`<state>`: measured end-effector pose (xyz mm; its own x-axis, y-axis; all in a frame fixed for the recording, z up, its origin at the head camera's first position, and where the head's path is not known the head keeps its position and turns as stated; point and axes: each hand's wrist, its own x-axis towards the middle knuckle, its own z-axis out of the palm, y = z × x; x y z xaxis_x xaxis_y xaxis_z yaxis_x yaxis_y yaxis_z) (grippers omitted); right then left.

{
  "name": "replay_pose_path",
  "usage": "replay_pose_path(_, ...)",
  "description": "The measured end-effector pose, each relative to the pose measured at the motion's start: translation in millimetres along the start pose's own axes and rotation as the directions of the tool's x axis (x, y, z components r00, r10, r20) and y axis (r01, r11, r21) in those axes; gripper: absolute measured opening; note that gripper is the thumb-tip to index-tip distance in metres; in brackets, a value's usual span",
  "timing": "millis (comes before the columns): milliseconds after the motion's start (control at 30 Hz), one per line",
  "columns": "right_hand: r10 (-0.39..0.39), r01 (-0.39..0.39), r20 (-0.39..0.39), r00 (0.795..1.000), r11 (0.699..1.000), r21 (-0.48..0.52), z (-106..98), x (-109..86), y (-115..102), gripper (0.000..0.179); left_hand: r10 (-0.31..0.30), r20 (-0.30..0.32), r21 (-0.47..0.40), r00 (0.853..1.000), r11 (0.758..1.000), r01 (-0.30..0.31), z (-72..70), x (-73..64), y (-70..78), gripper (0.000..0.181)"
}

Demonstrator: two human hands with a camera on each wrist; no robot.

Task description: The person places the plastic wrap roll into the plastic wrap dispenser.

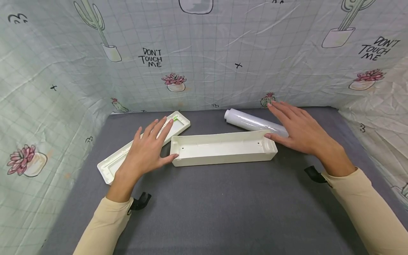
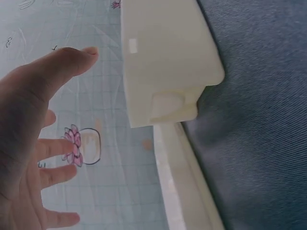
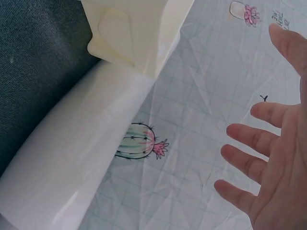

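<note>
In the head view a long cream open-topped box lies in the middle of the table. Its matching flat lid lies aslant to the left, partly covered by my left hand. That hand hovers with fingers spread and holds nothing, its thumb near the box's left end. A roll of plastic wrap lies behind the box's right side. Over the roll's right end, my right hand is spread and holds nothing. Both wrist views show a gap between the hand and the box, and the roll.
A dark grey cloth covers the table. Behind and at both sides hangs a pale printed sheet with cactus drawings. Black straps sit at both wrists by the beige sleeves.
</note>
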<state>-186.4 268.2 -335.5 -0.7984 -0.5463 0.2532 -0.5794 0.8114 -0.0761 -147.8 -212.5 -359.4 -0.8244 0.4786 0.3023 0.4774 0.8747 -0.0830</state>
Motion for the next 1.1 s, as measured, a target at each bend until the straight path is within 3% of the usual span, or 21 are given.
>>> replay_pose_path(267, 0.116, -0.119, 0.054, 0.992, 0.991, 0.058, -1, 0.9, -2, 0.075, -0.013, 0.053, -0.113, 0.998, 0.993, 0.019, 8.8, -5.2, -0.8, 0.1)
replay_pose_path(500, 0.173, -0.182, 0.117, 0.978, 0.981, 0.069, -1, 2.9, 0, 0.065, -0.056, 0.142, -0.23, 0.988, 0.969, 0.088, 13.9, -7.8, -2.3, 0.094)
replay_pose_path(667, 0.204, -0.224, 0.178, 0.963, 0.97, 0.096, -1, 5.3, 3, 0.061, -0.081, 0.224, -0.314, 0.971, 0.937, 0.151, 16.6, -9.1, -3.0, 0.084)
replay_pose_path(800, 0.213, -0.236, 0.193, 0.958, 0.966, 0.102, 0, 7.5, 6, 0.06, -0.08, 0.254, -0.388, 0.964, 0.905, 0.177, 20.5, -8.5, -3.8, 0.078)
replay_pose_path(967, 0.213, -0.238, 0.199, 0.957, 0.964, 0.115, 3, 9.6, 10, 0.059, -0.057, 0.268, -0.459, 0.962, 0.87, 0.179, 26.1, -6.6, -5.7, 0.069)
replay_pose_path(1100, 0.212, -0.241, 0.207, 0.955, 0.963, 0.124, 5, 10.6, 13, 0.059, -0.028, 0.249, -0.507, 0.968, 0.848, 0.155, 31.2, -5.3, -7.7, 0.058)
